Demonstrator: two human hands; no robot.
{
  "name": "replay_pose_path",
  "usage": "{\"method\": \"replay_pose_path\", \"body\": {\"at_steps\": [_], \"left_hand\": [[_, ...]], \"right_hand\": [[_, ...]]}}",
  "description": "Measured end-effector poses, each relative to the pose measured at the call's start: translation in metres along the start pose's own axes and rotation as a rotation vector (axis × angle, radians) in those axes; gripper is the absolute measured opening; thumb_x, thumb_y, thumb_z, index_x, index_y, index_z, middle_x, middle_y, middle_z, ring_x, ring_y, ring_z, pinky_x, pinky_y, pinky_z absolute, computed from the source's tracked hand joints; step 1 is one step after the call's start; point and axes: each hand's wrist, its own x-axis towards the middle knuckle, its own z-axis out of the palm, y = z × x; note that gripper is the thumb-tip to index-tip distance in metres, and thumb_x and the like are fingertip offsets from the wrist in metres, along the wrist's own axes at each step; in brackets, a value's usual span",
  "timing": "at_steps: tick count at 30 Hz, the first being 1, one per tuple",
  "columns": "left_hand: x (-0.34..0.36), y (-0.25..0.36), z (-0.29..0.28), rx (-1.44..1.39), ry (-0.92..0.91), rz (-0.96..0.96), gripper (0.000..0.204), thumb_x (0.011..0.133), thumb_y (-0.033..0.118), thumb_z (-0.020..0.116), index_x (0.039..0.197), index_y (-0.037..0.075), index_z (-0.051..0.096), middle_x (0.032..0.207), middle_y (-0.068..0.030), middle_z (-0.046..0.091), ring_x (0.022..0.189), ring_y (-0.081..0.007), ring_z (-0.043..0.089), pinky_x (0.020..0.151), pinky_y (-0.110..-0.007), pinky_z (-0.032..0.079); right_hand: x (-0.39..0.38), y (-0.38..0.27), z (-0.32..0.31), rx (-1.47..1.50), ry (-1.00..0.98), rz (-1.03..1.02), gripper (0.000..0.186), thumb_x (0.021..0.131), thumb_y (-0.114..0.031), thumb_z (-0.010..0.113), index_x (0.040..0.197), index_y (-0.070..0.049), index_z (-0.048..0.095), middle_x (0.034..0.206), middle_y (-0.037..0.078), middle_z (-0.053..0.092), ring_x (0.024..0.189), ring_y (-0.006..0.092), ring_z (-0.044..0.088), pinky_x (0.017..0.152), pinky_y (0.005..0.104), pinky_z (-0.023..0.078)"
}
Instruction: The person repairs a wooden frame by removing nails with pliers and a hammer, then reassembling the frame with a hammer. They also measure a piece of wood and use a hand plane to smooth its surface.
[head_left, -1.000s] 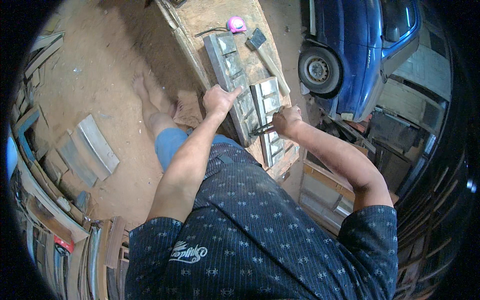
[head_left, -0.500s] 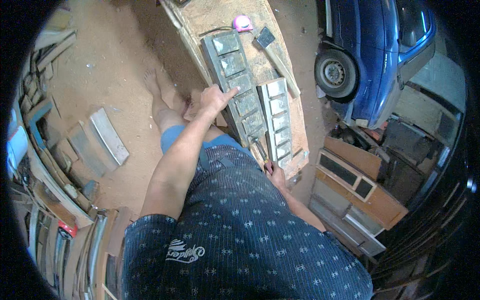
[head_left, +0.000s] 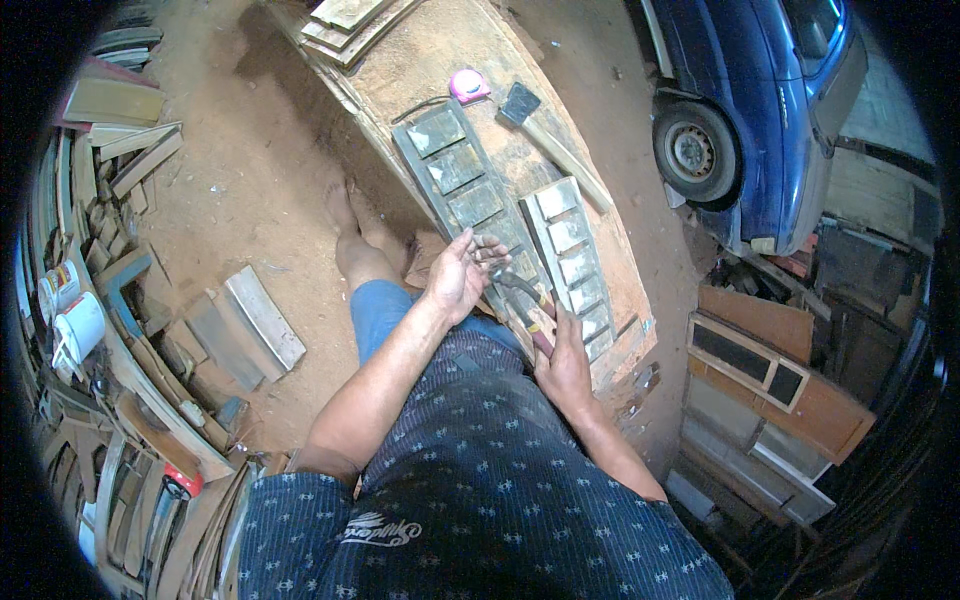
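Note:
My right hand [head_left: 565, 365] is closed round the handles of a pair of pliers [head_left: 524, 290], whose head points away from me toward my left hand. My left hand [head_left: 460, 277] is raised palm up, its fingers spread and slightly bent, close beside the pliers' head. I make out nothing in it. Beneath both hands lies a long dark wooden board [head_left: 475, 204] bearing a row of rectangular panels. To its right rests a shorter, lighter board [head_left: 572, 248] with similar panels. Part of the dark board is hidden by my hands and the pliers.
Both boards lie on a dusty wooden workbench [head_left: 625, 270]. A mallet [head_left: 560, 155] and a pink tape measure [head_left: 468, 86] lie toward its far side; stacked planks [head_left: 345, 30] sit beyond. A blue car [head_left: 745, 110] stands at right. Scrap wood [head_left: 265, 320] lies on the floor at left.
My left hand has lifted off the dark board, turned palm up and come nearer the pliers. My right hand has brought the pliers up over the board. The view has shifted.

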Motion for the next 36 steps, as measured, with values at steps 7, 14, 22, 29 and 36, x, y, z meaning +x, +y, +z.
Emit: {"method": "replay_pose_path", "body": {"at_steps": [7, 14, 22, 29, 36], "left_hand": [[0.042, 0.010, -0.070, 0.335, 0.177, 0.066, 0.044, 0.104, 0.043, 0.049, 0.095, 0.004, 0.067, 0.085, -0.0094, 0.068, 0.079, -0.0252, 0.066, 0.073, -0.037, 0.053], [0.098, 0.078, -0.087, 1.194, 0.582, 0.507, 0.072, 0.086, 0.070, 0.059, 0.073, 0.000, 0.071, 0.071, -0.0205, 0.068, 0.070, -0.0347, 0.068, 0.068, -0.045, 0.050], [0.103, 0.116, -0.053, 1.355, 0.497, 0.292, 0.086, 0.067, 0.079, 0.070, 0.082, -0.006, 0.073, 0.083, -0.0264, 0.072, 0.084, -0.0396, 0.072, 0.076, -0.046, 0.056], [0.100, 0.118, -0.038, 1.312, 0.512, 0.259, 0.080, 0.067, 0.072, 0.074, 0.087, -0.005, 0.072, 0.092, -0.0269, 0.071, 0.088, -0.0395, 0.071, 0.080, -0.046, 0.055], [0.092, 0.123, -0.037, 1.225, 0.453, 0.249, 0.081, 0.068, 0.072, 0.074, 0.092, -0.005, 0.073, 0.091, -0.0233, 0.072, 0.088, -0.0364, 0.072, 0.080, -0.044, 0.055]], "right_hand": [[0.010, 0.013, -0.009, 0.079, -0.221, 0.065, 0.057, 0.095, -0.012, 0.064, 0.145, 0.002, 0.041, 0.122, 0.021, 0.058, 0.105, 0.0341, 0.066, 0.091, 0.0411, 0.054], [0.078, 0.005, -0.033, 0.482, -0.746, 0.636, 0.066, 0.097, -0.022, 0.061, 0.154, -0.003, 0.034, 0.118, 0.017, 0.068, 0.070, 0.0166, 0.070, 0.061, 0.0296, 0.054], [0.177, -0.052, -0.036, -0.171, -0.717, 0.215, 0.054, 0.095, -0.012, 0.055, 0.148, -0.006, 0.046, 0.106, 0.020, 0.071, 0.076, 0.0259, 0.073, 0.070, 0.0391, 0.058], [0.213, -0.076, -0.036, -0.739, -0.554, -0.087, 0.051, 0.092, -0.008, 0.051, 0.143, -0.007, 0.051, 0.105, 0.032, 0.067, 0.099, 0.0440, 0.067, 0.085, 0.0532, 0.053], [0.216, -0.081, -0.027, -0.903, -0.565, -0.174, 0.057, 0.091, -0.010, 0.053, 0.146, -0.019, 0.043, 0.125, 0.022, 0.063, 0.097, 0.0412, 0.069, 0.079, 0.0523, 0.056]]}}
